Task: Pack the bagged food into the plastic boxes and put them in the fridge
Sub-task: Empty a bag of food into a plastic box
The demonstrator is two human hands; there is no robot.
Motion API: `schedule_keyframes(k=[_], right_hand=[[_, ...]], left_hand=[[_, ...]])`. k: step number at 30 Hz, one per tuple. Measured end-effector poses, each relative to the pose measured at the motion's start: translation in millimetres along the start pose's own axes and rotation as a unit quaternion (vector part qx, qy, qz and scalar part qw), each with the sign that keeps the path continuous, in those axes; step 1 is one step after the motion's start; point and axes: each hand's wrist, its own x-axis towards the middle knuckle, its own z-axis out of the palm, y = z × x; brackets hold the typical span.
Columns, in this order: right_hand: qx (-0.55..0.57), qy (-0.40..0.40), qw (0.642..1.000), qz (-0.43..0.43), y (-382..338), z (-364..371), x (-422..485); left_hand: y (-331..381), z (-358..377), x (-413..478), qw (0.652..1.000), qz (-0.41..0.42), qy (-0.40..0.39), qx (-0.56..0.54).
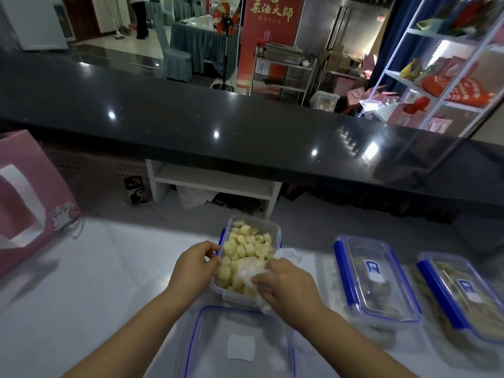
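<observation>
A glossy black counter (191, 110) reflecting points of light spans the room; beyond it stand a red banner (270, 36), a pedestal fan (226, 19) and white metal shelving (411, 84), beneath it a low white shelf (212, 182), before it a pink bag (30, 192).

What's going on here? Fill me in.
A person is packing food. The left hand holds the edge of the open box, full of pale food chunks, while the right hand grips a clear plastic bag over it. A loose lid lies in front; two closed boxes sit to the right.
</observation>
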Motion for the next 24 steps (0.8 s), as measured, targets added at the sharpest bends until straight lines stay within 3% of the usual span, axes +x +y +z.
schedule_keyframes(k=[4, 7, 12, 18, 24], right_hand=[[0.081, 0.050, 0.993, 0.067, 10.1, -4.3, 3.5], [0.183, 0.113, 0.969, 0.122, 16.4, -18.6, -3.1], [0.325, 0.239, 0.896, 0.186, 34.6, -50.7, -27.7], [0.383, 0.327, 0.822, 0.268, 81.1, -90.1, -83.8], [0.389, 0.436, 0.714, 0.384, 189.0, -125.1, -180.7]], left_hand=[[8.3, -5.4, -6.6, 0.999, 0.007, 0.015, 0.031], [19.0, -10.5, -14.0, 0.998, 0.025, 0.049, 0.020], [64.9, 8.8, -29.7, 0.991, 0.131, 0.022, -0.021], [139.2, 79.8, -49.1, 0.941, 0.328, -0.071, 0.041], [206.3, 190.7, -53.4, 0.910, 0.395, -0.118, 0.055]])
